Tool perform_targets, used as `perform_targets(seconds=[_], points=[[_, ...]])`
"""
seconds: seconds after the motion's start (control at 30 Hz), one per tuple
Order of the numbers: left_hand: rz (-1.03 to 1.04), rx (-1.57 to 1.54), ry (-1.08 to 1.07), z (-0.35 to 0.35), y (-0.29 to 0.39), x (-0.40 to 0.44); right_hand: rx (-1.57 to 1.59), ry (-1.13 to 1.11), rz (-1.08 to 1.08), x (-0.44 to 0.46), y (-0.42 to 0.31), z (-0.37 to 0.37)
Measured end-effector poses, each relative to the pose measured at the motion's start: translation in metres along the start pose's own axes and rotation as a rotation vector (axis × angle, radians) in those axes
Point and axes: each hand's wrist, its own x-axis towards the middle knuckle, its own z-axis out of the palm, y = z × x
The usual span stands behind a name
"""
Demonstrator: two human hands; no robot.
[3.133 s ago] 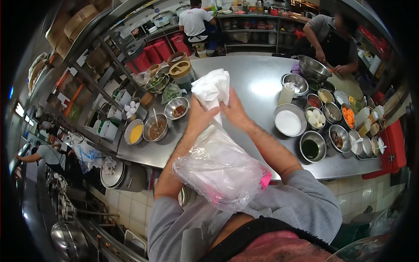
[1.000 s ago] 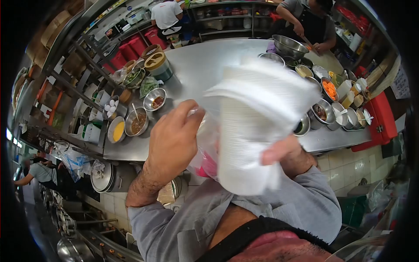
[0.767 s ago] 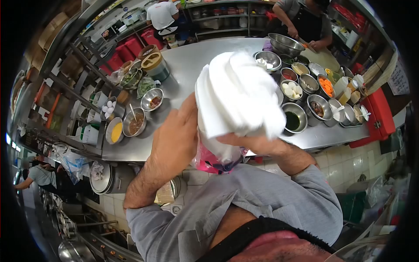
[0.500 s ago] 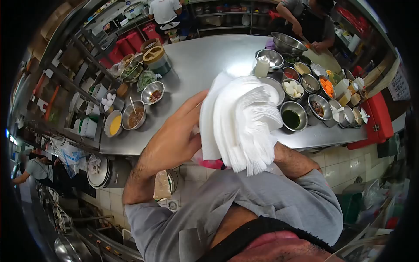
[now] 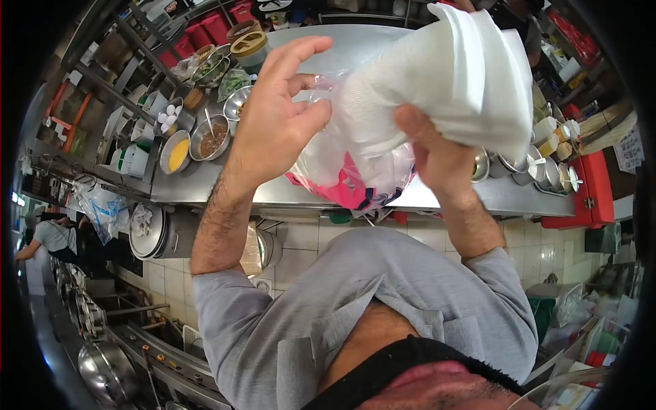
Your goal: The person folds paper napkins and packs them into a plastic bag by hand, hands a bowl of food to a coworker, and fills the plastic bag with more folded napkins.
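A thick stack of white paper napkins is tilted up in front of me, its folded layers fanned at the upper right. My right hand is closed around it from below, thumb across the near face. A clear plastic wrapper with pink print hangs around the lower left end of the stack, over the table's near edge. At the wrapper's upper left edge is my left hand, its index finger stretched out, the thumb and other fingers curled at the film. The napkins hide some of my right fingers.
On the steel table, a bowl of yellow liquid, a bowl of brown sauce and eggs stand at left. Containers of condiments and a red box are at right. Another person stands at far left.
The napkin stack has swung up and right in my right hand, exposing the pink-printed wrapper. My left hand has risen from the stack's side to the wrapper's edge. My view has tilted down.
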Motion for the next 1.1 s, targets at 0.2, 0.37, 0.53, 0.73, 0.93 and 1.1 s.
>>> perform_targets(seconds=[0.2,0.37,0.53,0.73,0.93,1.1], points=[[0.098,-0.196,0.093,0.0,0.003,-0.012,-1.032,-0.174,-0.487,-0.03,0.037,-0.006],[0.108,-0.215,0.046,0.008,-0.003,-0.026,-0.953,-0.071,-0.559,-0.018,0.041,-0.018],[0.193,-0.227,0.101,0.026,-0.005,-0.031,0.025,0.17,-0.042,-0.004,0.008,0.028],[0.235,-0.451,0.163,0.019,-0.004,-0.034,-0.321,-0.005,0.041,-0.019,0.015,0.029],[0.093,-0.655,0.224,0.01,-0.016,-0.03,-0.836,-0.403,-0.318,-0.01,0.001,-0.01],[-0.057,-0.728,0.037,-0.001,-0.017,-0.012,-0.165,-0.154,0.15,-0.016,-0.007,0.013]])
